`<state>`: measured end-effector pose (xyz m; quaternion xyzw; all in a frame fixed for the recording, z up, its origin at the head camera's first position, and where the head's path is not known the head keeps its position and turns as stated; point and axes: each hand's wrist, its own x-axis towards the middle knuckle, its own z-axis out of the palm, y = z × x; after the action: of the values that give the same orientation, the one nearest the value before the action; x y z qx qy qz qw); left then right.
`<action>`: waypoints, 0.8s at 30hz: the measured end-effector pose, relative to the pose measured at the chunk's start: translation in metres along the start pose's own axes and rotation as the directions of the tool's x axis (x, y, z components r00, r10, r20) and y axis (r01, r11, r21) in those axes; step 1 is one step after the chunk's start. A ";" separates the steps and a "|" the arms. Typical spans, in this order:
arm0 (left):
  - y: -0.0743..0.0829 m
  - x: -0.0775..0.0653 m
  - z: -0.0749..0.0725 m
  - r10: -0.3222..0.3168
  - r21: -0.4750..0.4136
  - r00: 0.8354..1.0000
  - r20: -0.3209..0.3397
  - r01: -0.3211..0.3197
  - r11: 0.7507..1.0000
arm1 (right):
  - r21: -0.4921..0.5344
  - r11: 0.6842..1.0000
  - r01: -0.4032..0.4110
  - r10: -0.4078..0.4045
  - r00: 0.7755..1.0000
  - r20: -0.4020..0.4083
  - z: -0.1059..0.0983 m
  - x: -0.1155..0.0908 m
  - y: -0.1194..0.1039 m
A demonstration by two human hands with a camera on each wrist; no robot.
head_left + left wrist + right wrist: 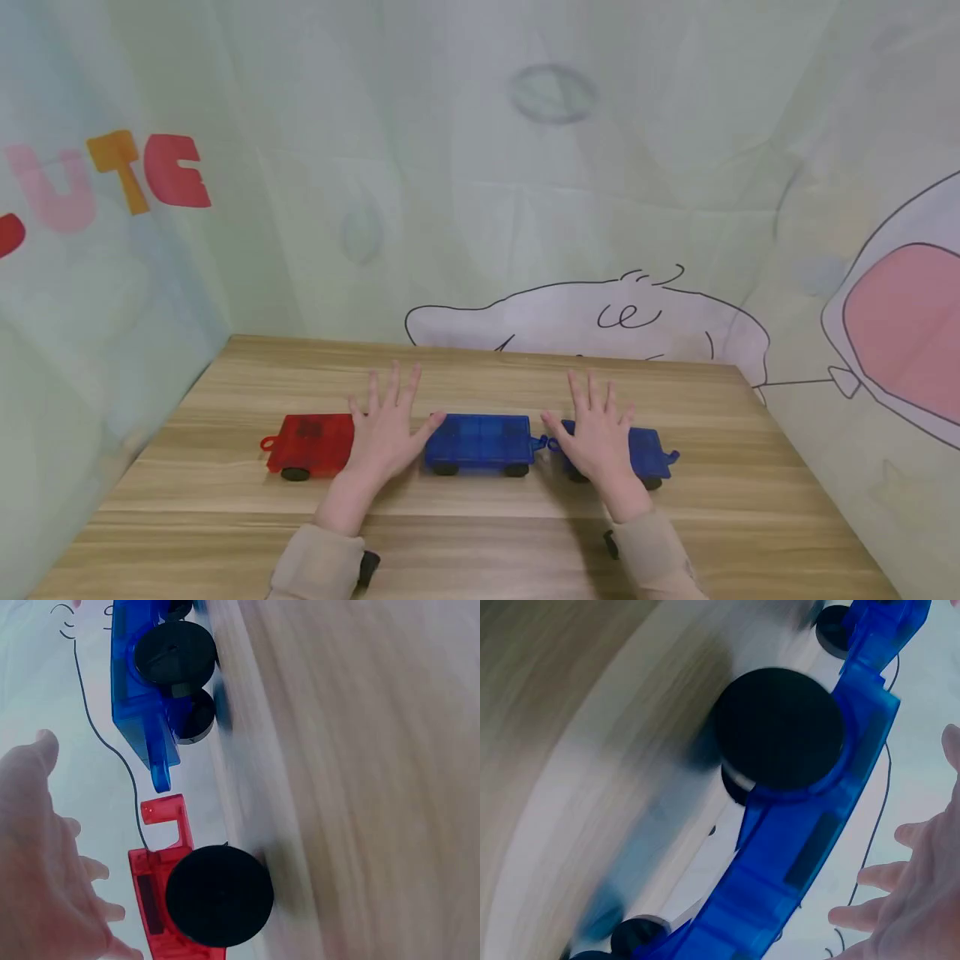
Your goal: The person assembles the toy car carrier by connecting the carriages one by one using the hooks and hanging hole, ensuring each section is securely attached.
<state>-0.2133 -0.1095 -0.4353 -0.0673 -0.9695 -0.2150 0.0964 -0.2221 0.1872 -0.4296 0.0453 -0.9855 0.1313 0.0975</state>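
Three see-through toy train cars stand in a row on their black wheels: a red car (315, 442) at left, a blue car (480, 442) in the middle and a second blue car (648, 454) at right. My left hand (384, 437) is spread over the red car's right end, its thumb by the middle car. The left wrist view shows the red coupling loop (178, 814) just below a blue hook (159, 769). Fingers fanned, my right hand (598, 442) overlaps the right car, the thumb near where the two blue cars' couplings meet. Neither hand holds anything.
The cars stand on a wood-grain table (465, 550). Behind it hangs a pale cloth backdrop (480, 208) with cartoon drawings, and it also runs along both sides. Dark wrist bands (369, 568) show beside the beige sleeves (318, 562).
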 end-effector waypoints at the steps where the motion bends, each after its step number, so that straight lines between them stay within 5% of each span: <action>1: 0.000 0.000 0.001 0.002 -0.013 1.000 0.008 -0.002 1.000 | 0.003 1.000 -0.005 0.005 1.000 0.000 0.000 0.000 0.001; 17: 0.010 0.005 0.008 0.126 -0.191 0.986 0.105 -0.105 0.976 | 0.142 0.989 0.041 -0.034 0.998 -0.049 -0.008 -0.006 0.040; 24: 0.017 0.007 0.009 0.132 -0.292 0.976 0.172 -0.077 0.953 | 0.300 0.952 0.055 -0.076 0.995 0.059 -0.015 -0.007 0.073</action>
<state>-0.2186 -0.0892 -0.4350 -0.1521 -0.9285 -0.3388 0.0042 -0.2211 0.2617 -0.4350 0.0966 -0.9552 0.2733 0.0594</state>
